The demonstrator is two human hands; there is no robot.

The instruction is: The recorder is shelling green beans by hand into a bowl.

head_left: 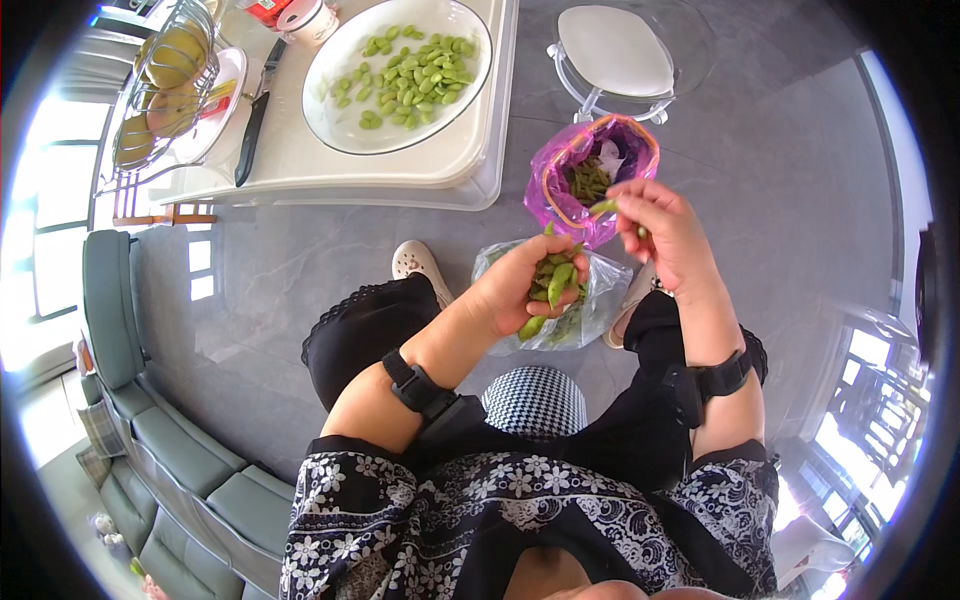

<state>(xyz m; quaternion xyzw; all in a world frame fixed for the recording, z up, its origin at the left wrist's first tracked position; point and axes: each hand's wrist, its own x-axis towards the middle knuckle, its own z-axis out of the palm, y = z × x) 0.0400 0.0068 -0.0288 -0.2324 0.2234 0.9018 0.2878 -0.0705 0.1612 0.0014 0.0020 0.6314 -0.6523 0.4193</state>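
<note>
My left hand [529, 289] is closed around several green soybean pods [559, 281], above a clear plastic bag [607, 289] on the floor that holds more green pods. Up and to the right, my right hand [656, 229] pinches a pod [604, 206] between thumb and fingers; a small pale green thing, perhaps a bean, shows near its lower fingers. Beneath that hand, a pink plastic bag [536, 184] with an orange rim stands open, with pods or shells [587, 182] inside. Shelled green beans [424, 75] lie in a large white dish [330, 124] on the table.
The white table [450, 169] also bears a black-handled knife [251, 142], a paper cup [307, 21] and a wire basket of fruit [176, 60]. A white wheeled stand [615, 49] is beyond the pink bag. A houndstooth-patterned seat [534, 401] shows between my legs; a grey-green sofa [180, 450] is at left.
</note>
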